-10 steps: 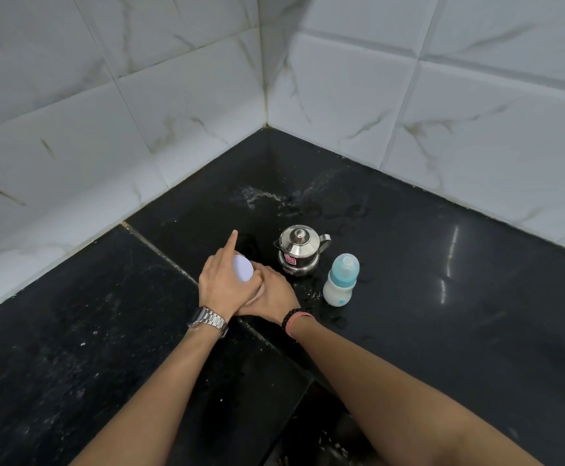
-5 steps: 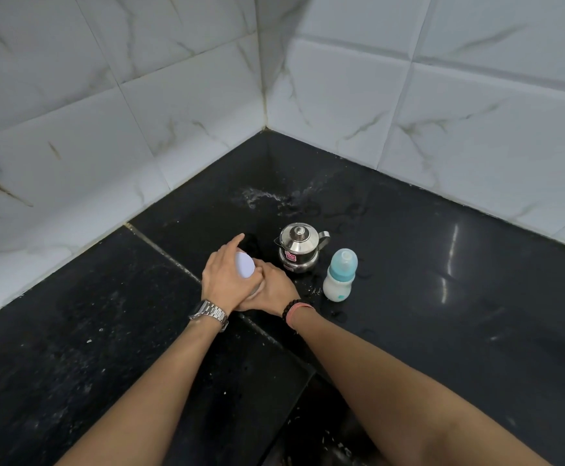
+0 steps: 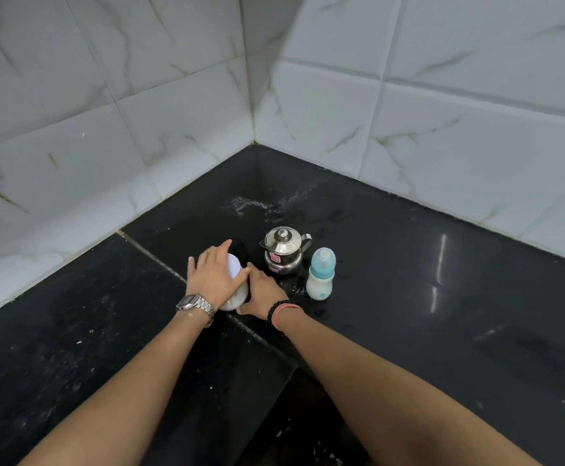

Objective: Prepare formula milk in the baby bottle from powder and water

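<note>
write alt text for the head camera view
Both hands work on a white container on a black counter: left hand over its lid, right hand gripping its side. A steel kettle and capped baby bottle stand just right.

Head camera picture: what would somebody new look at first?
Probably the two hands in the middle: the left hand lies over the lid of a white container while the right hand holds its side. Just right of them stand a shiny steel kettle and a baby bottle with a blue cap, on the black countertop near the tiled corner.
</note>
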